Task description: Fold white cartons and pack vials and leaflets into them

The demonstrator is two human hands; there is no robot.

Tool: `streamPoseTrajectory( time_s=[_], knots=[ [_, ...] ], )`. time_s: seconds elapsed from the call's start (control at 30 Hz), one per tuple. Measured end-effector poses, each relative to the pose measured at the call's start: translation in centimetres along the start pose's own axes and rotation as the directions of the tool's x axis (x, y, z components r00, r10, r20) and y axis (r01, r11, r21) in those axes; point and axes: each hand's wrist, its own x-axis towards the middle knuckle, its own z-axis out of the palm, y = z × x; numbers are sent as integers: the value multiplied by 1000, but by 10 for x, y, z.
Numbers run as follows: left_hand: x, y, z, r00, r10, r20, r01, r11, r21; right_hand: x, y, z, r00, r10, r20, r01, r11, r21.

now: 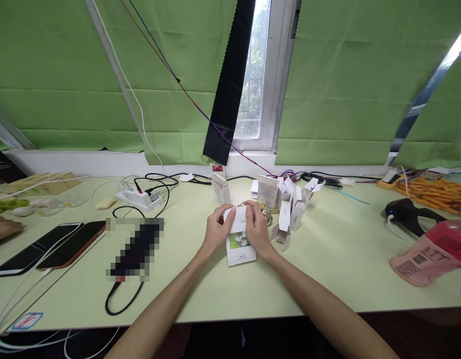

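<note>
Both forearms reach in over the near edge of the table (327, 269), the left hand (215, 230) and right hand (257, 230) pinching the top flap of a small white box (239, 244) that lies at the middle of the table. Fingertips grip the flap's two corners; an even hold on both sides would likely keep the thin card from creasing. Just beyond stand more open boxes (290, 202). Two phones (54, 247) lie well left, a pink bottle (432, 254) far right.
</note>
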Motion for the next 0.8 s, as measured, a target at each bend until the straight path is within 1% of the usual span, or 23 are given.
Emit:
streamPoseTrajectory(
  time_s=[0.43, 0.8],
  knots=[
    [-1, 3, 0, 1000, -3, -4, 3, 999, -47, 0, -1, 1, 1000, -6, 18, 6, 1000, 10],
    [0, 1, 0, 1000, 1, -14, -1, 999, -42, 0, 0, 1, 1000, -6, 25, 6, 1000, 20]
  ],
)
